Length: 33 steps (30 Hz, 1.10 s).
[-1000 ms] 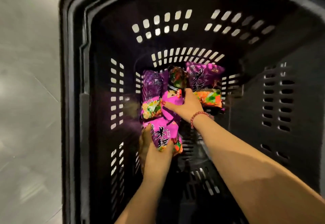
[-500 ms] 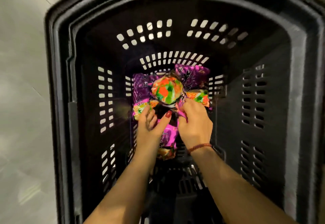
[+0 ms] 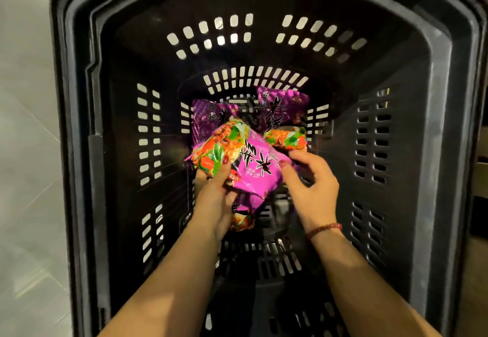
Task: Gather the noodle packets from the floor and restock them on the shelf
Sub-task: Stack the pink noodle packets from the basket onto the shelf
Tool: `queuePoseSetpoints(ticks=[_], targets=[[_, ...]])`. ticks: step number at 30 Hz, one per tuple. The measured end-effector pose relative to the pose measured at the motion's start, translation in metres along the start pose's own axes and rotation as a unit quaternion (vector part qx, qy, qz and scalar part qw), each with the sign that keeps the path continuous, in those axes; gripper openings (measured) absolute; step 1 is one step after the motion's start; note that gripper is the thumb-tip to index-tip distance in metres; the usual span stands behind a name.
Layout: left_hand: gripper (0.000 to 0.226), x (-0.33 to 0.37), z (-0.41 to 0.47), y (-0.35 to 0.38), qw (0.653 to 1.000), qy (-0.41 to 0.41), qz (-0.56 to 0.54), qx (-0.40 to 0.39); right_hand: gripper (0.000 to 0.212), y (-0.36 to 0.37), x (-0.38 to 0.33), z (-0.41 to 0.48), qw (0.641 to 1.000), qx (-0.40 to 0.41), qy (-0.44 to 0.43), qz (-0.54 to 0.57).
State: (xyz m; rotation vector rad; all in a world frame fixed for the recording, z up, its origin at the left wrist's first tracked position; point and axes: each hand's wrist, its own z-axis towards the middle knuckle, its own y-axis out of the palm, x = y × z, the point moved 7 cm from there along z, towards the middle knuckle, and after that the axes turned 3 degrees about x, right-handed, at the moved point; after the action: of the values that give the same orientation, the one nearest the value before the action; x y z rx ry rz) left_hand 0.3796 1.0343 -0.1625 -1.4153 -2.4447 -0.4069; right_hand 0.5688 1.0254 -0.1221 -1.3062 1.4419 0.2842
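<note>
Both my hands reach down into a deep black plastic basket (image 3: pixel 79 135). A bright purple noodle packet (image 3: pixel 248 167) with an orange food picture is lifted off the bottom. My left hand (image 3: pixel 216 196) grips its left end, thumb on top. My right hand (image 3: pixel 309 186) pinches its right edge with the fingertips. Two more purple packets lie flat on the basket floor behind it, one at the left (image 3: pixel 208 120) and one at the right (image 3: pixel 282 114). Another packet (image 3: pixel 243 217) lies under my left hand, mostly hidden.
The basket's slotted walls rise steeply on all sides around the packets. Pale tiled floor (image 3: pixel 26 151) shows to the left of the basket. A dark object sits at the far right edge (image 3: pixel 482 178).
The packet held between my hands has been raised and turned flat, its printed face now up. My hands have moved apart to its two ends. The view has shifted slightly over the basket.
</note>
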Motion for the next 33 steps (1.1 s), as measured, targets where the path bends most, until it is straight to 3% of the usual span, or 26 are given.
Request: queuePoseSetpoints(ticks=[1,3,6,8,13,15,18,24,28,30,33], targets=[[0.029,-0.002,0.0,-0.003,0.999,-0.004,-0.034,0.012,0.023,-0.005,0.014,0.011,0.995,0.05,0.076,0.034],[0.023,-0.006,-0.001,-0.006,0.996,-0.014,-0.085,0.031,0.034,0.002,0.034,0.03,0.98,0.064,0.179,0.062],[0.024,-0.01,0.001,-0.007,0.995,-0.021,-0.096,0.028,0.061,0.025,0.038,0.059,0.986,0.014,0.16,-0.042],[0.032,-0.011,0.003,-0.011,0.997,-0.013,-0.072,0.034,0.062,0.038,0.042,0.079,0.986,0.001,0.14,-0.094],[0.036,-0.009,0.018,-0.018,0.999,0.032,-0.015,0.04,0.057,0.062,0.065,0.106,0.964,-0.027,0.204,-0.168],[0.036,-0.008,0.022,-0.019,0.998,0.047,-0.006,0.039,0.067,0.071,0.074,0.108,0.955,-0.038,0.228,-0.187],[0.035,-0.011,0.025,-0.022,0.997,0.062,0.01,0.051,0.064,0.074,0.086,0.106,0.953,-0.006,0.258,-0.155],[0.039,-0.011,0.02,-0.022,0.993,0.083,0.015,0.084,0.026,0.065,0.082,0.101,0.97,0.007,0.238,-0.055],[0.044,-0.005,-0.007,-0.01,0.995,0.07,0.003,0.07,0.027,0.037,0.052,0.078,0.982,0.055,0.182,-0.007],[0.035,0.004,-0.027,-0.002,0.995,0.078,0.027,0.048,0.03,0.021,0.032,0.058,0.982,0.084,0.164,0.036],[0.033,0.018,-0.066,0.002,0.995,0.083,0.06,0.012,0.033,-0.011,0.001,0.017,0.97,0.142,0.176,0.089]])
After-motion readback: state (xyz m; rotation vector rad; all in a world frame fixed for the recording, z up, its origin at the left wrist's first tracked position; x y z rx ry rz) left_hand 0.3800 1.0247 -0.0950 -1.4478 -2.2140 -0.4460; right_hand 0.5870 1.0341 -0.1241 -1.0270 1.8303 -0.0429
